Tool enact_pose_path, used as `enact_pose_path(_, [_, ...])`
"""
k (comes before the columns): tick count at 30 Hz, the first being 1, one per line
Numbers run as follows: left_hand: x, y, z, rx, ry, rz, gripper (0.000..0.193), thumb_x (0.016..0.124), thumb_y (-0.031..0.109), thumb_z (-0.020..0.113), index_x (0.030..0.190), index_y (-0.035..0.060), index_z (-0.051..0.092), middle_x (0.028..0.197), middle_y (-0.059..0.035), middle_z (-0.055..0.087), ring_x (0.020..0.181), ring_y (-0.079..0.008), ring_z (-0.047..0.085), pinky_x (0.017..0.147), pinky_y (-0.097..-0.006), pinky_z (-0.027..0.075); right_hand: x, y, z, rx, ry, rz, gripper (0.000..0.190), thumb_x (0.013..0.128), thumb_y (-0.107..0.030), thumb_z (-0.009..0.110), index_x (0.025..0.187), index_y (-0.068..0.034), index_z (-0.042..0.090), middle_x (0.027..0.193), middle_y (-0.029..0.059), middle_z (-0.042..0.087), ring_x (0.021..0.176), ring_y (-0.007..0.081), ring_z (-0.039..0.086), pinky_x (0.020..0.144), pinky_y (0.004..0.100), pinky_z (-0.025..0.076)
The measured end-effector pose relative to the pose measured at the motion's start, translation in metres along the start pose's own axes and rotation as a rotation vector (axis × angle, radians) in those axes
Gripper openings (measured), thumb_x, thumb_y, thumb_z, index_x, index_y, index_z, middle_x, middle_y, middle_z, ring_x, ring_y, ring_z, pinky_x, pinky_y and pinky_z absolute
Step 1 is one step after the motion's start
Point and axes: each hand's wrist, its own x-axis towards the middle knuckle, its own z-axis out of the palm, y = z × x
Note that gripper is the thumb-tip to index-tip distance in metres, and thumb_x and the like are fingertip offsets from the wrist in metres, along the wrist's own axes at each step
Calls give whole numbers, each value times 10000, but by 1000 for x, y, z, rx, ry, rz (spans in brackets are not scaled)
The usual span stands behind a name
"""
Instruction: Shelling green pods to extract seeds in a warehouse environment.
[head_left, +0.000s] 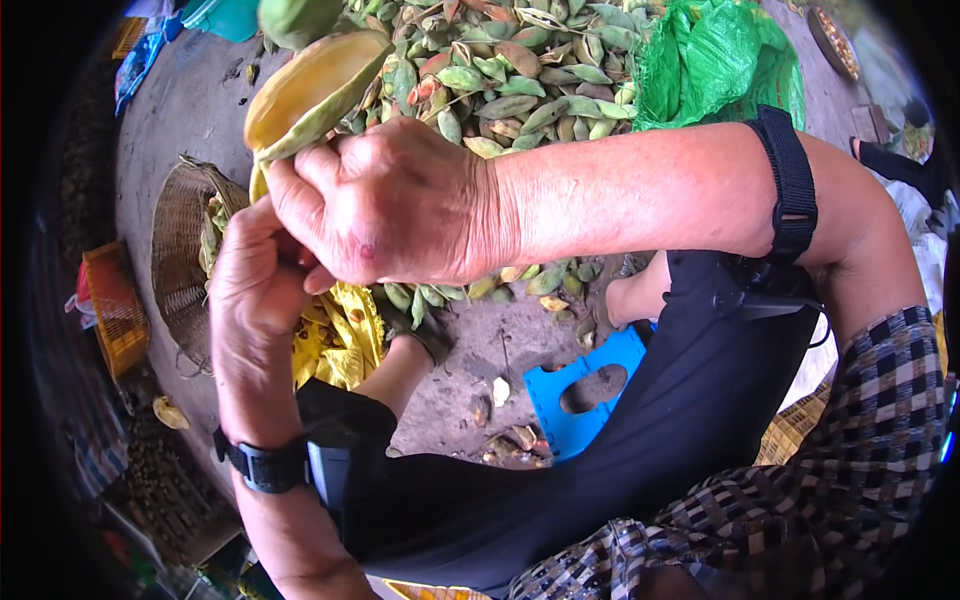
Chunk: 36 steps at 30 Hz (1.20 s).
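Observation:
A split green seed pod (319, 101) is held up close to the camera, its hollow yellow inner side showing. My right hand (390, 199) reaches across from the right and grips the pod's lower end, knuckles up. Just below it, my left hand (259, 262) has its fingers curled in at the same end, with a narrow yellow edge of pod between the hands. Part of the left fingers is hidden by the right hand. Beneath the hands lies a yellow woven sack (341, 334) with several brown seeds on it.
A large heap of green and reddish pods (517, 75) covers the floor ahead. Beside it is a green woven sack (705, 64). A wicker basket (176, 255) containing pods stands left, near an orange plastic crate (116, 307). A blue plastic stool (585, 397) is between my legs.

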Motion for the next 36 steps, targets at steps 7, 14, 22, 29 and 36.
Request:
enact_pose_path(7, [-21, 22, -1, 213, -130, 14, 136, 778, 101, 627, 853, -9, 598, 682, -91, 595, 523, -138, 543, 359, -222, 358, 11, 7, -1, 266, 86, 151, 313, 678, -116, 683, 924, 20, 545, 684, 123, 582, 594, 285, 637, 551, 362, 532])
enact_pose_path(14, [-15, 8, 21, 333, -163, -38, 128, 820, 89, 613, 807, -37, 630, 695, -104, 646, 480, -121, 577, 362, -206, 396, 15, 21, 5, 483, -120, 842, 183, 665, -125, 646, 781, 14, 628, 684, 200, 627, 697, 327, 655, 645, 387, 513])
enact_pose_path(22, [-15, -11, 3, 221, -280, -96, 227, 819, 101, 639, 969, -69, 642, 672, -107, 593, 522, -179, 575, 376, -224, 426, -1, 34, 32, 667, -210, 957, 180, 733, -156, 734, 709, 8, 662, 610, 66, 617, 573, 98, 590, 488, 275, 450])
enact_pose_path(29, [-25, 12, -63, 422, -221, -7, 136, 688, 37, 703, 798, -17, 642, 651, -113, 622, 461, -158, 575, 424, -239, 471, -21, 56, 27, 895, -330, 903, 151, 734, -112, 729, 668, -2, 649, 665, 59, 643, 641, 76, 605, 568, 256, 478])
enact_pose_path(36, [-28, 21, -144, 1507, 208, -280, 172, 652, 96, 748, 781, 2, 683, 656, -86, 648, 554, -165, 623, 481, -273, 492, -20, 63, 44, 865, -295, 945, 76, 701, -65, 668, 676, 6, 658, 665, 68, 649, 624, 82, 597, 561, 263, 472])
